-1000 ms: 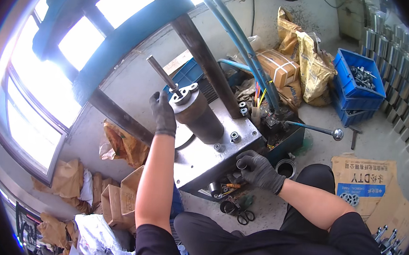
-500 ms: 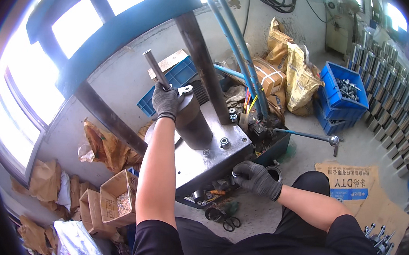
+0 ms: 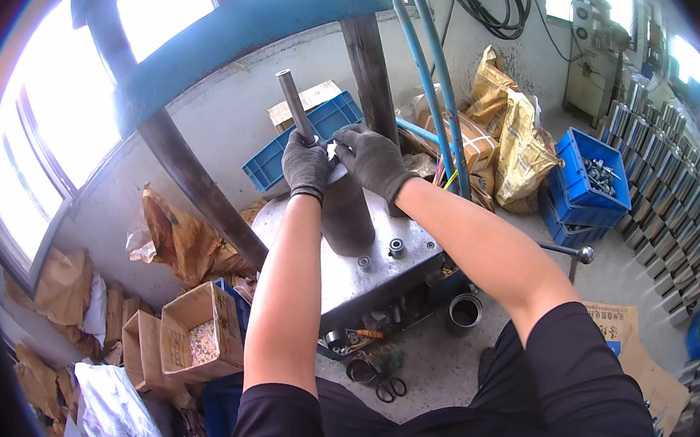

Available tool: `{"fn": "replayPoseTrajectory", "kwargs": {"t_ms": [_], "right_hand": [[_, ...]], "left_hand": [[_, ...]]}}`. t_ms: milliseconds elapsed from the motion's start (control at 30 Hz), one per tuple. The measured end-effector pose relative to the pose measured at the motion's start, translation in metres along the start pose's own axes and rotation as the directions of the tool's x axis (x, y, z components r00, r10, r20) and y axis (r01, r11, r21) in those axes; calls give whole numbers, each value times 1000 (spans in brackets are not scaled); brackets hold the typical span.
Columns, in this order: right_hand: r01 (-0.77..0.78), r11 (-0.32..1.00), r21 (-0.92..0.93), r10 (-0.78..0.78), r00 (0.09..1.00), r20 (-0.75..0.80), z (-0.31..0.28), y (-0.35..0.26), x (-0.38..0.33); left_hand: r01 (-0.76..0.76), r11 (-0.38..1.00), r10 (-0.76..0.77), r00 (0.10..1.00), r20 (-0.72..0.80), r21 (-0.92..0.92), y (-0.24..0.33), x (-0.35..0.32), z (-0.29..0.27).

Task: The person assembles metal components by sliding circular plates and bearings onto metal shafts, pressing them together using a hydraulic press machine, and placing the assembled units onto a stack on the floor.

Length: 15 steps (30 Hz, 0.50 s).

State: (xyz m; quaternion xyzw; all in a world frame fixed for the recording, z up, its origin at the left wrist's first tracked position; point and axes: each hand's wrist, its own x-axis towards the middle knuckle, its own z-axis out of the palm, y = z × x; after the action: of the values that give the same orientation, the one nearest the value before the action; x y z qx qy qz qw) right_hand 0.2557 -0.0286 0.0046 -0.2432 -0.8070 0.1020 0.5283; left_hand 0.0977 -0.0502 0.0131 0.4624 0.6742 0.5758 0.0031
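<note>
My left hand (image 3: 305,167), in a dark grey glove, is closed around the lower part of a metal rod (image 3: 294,101) that tilts up and away. My gloved right hand (image 3: 373,160) is beside it, thumb and fingers pinched over the top of a dark upright cylinder (image 3: 348,218). What the pinch holds, if anything, is hidden. The cylinder stands on a steel press table (image 3: 338,274). A small metal bushing (image 3: 397,247) sits near the table's right side, and a flatter ring (image 3: 364,262) lies by the cylinder's foot.
Press columns (image 3: 198,183) and a blue crossbeam (image 3: 241,40) frame the table. Scissors (image 3: 391,389) and a round metal cup (image 3: 465,312) are on the floor in front. Cardboard boxes (image 3: 202,334) stand left; blue crates (image 3: 588,186) and stacked metal cylinders (image 3: 668,192) stand right.
My right hand has come up from the table's front edge to the cylinder's top, beside my left hand. The left hand keeps its hold on the rod. The whole view has shifted slightly.
</note>
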Motion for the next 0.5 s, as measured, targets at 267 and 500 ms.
{"fn": "replayPoseTrajectory", "kwargs": {"t_ms": [267,500], "right_hand": [[-145,955,-258,176,979,102,26,22,-1],[-104,970,-220,126,988,91,22,17,-1]], "left_hand": [[-57,998,57,997,-54,-4,10,-11,2],[-367,401,12,918,-396,-839,2,-14,11]]}}
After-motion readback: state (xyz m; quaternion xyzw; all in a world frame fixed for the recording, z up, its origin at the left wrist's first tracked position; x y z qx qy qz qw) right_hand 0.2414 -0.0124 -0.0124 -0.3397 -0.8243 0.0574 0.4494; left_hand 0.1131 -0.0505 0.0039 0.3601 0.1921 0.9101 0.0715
